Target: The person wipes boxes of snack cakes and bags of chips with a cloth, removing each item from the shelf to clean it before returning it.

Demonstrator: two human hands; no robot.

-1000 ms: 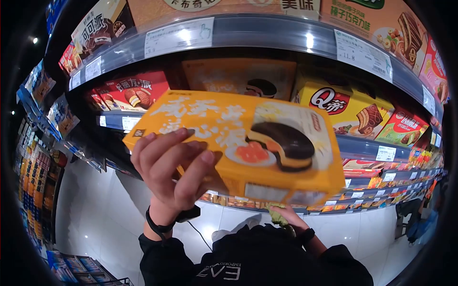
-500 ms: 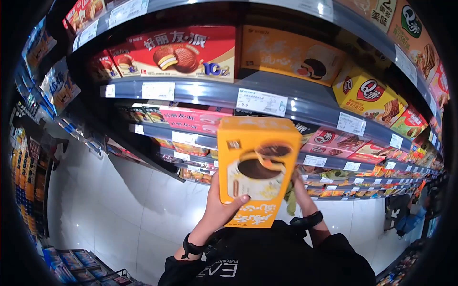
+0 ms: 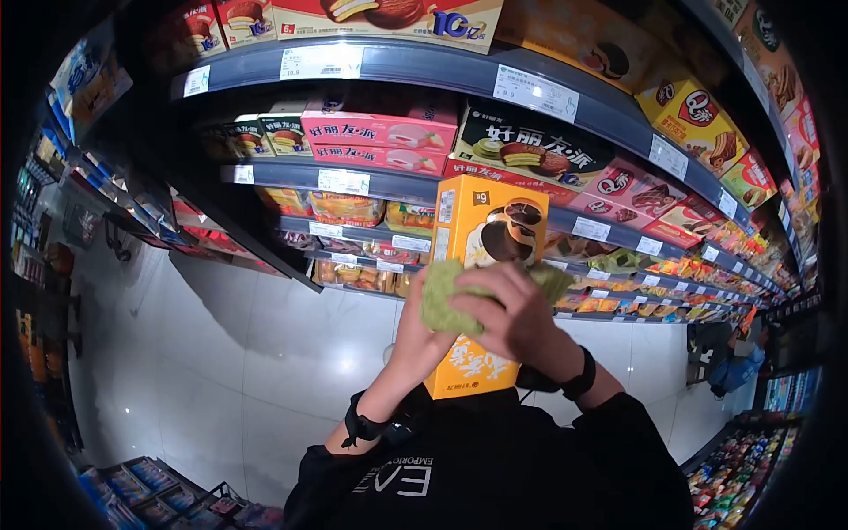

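Note:
A yellow-orange snack box [image 3: 473,367] stands upside down in front of my chest, its front towards me. Fingers of my left hand [image 3: 419,334] close round its left edge. My right hand [image 3: 512,314] lies across the front of the box, fingers bent over a green cloth [image 3: 439,300]. The cloth bunches against the box and hides the middle of its front and part of my left hand. A loose end of it sticks out on the right.
Store shelves [image 3: 424,78] curve in front of me, stacked with boxed snacks, including a dark green box [image 3: 530,146] and pink boxes [image 3: 384,132]. Price tags line the shelf edges. A tiled floor [image 3: 291,353] lies below. A person in blue [image 3: 738,367] is far right.
My right hand has come from behind the box to its front with the green cloth. The box has turned slightly, showing its left side. My view has tilted downward.

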